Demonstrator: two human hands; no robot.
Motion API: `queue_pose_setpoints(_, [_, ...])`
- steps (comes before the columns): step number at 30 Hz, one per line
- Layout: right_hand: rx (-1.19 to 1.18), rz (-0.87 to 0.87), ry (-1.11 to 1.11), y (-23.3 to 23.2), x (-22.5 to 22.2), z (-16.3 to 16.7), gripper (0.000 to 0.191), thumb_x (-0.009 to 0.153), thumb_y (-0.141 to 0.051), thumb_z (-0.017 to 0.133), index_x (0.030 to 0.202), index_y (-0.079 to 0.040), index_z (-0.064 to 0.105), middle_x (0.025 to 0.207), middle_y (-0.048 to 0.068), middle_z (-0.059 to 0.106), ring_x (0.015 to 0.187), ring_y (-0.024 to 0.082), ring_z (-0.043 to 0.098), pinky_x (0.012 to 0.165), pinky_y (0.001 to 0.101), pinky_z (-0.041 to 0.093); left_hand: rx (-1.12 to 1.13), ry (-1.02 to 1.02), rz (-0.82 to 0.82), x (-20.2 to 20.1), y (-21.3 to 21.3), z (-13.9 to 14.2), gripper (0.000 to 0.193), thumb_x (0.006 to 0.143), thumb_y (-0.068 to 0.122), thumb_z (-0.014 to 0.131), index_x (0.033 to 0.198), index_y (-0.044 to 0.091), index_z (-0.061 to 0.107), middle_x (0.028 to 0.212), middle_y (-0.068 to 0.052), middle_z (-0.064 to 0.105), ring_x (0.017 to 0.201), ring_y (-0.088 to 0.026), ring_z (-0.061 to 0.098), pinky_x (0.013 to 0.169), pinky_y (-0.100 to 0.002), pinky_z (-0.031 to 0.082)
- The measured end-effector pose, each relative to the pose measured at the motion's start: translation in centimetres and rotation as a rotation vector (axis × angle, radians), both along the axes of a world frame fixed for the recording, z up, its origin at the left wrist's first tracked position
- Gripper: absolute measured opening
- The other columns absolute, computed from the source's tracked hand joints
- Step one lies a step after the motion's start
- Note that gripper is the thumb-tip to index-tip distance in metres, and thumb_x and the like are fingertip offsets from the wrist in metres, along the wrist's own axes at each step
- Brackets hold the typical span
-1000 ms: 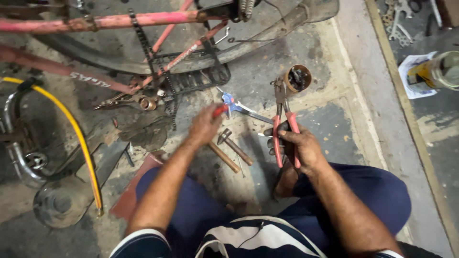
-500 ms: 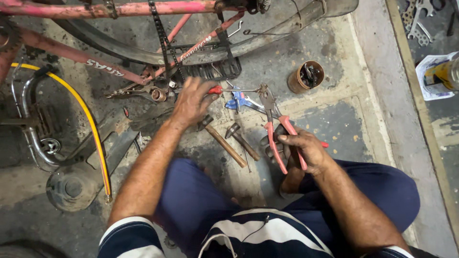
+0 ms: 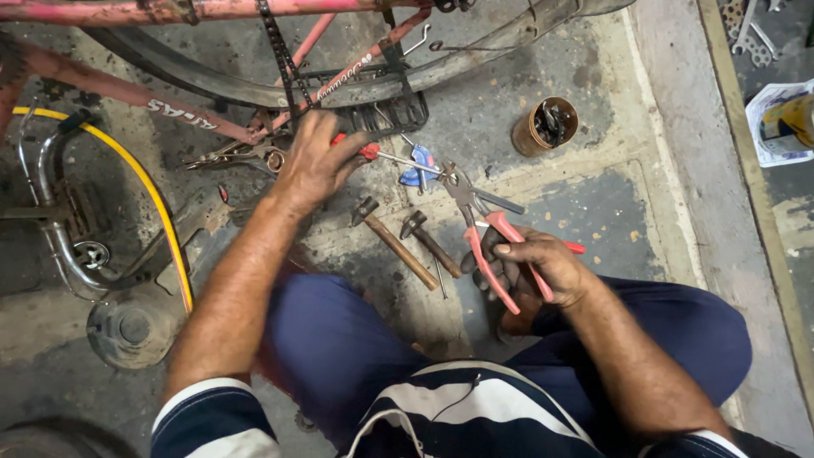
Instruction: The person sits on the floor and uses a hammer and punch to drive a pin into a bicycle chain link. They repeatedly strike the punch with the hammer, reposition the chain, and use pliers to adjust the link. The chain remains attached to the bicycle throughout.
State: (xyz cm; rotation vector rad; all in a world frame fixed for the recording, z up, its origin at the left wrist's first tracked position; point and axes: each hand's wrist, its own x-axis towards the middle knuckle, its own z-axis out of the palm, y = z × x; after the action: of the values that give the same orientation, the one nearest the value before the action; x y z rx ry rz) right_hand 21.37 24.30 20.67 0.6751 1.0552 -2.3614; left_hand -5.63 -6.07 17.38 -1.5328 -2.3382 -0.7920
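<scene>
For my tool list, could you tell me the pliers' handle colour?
Pinkish red, on the pliers in the right hand, head view.

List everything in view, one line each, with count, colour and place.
pliers: one, red handles, in right hand
screwdriver: one, red handle, under left hand
hammers: two, wooden handles, on floor between the hands
tin: one, brown, holding small metal parts, floor upper right
bicycle frame: one, pink-red, across top
yellow tube: one, left
left hand: on the screwdriver
right hand: gripping the pliers
</scene>
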Motion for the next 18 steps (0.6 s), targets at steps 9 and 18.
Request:
queue_pose_setpoints(9, [0.236,-0.038,0.019,-2.1,0.2,-0.2,0.067,0.081,-0.007,0.070,0.144,-0.002,0.049,0.115,0.007,0.073,0.099,0.017,0.071,0.087,0.0336,0.058,-0.057,-0.058,-0.075,1.3,1.1,-0.8,0.058,0.070,0.012,0.087,0.124,0.006,0.065,0.105,-0.016,0.055,0.101,-0.037,0.056,0.088,-0.048,0.050])
queue_pose_setpoints(18, [0.315,-0.110,0.189,-4.9,0.5,-3.2,0.071,0.088,-0.002,0.070,0.154,-0.001,0.045,0.109,0.009,0.059,0.095,0.020,0.059,0.082,0.0351,0.053,0.294,-0.684,0.294,11.8,7.8,-6.7,0.029,0.105,0.027,0.062,0.121,0.003,0.064,0.100,-0.018,0.071,0.093,-0.037,0.071,0.081,-0.046,0.054])
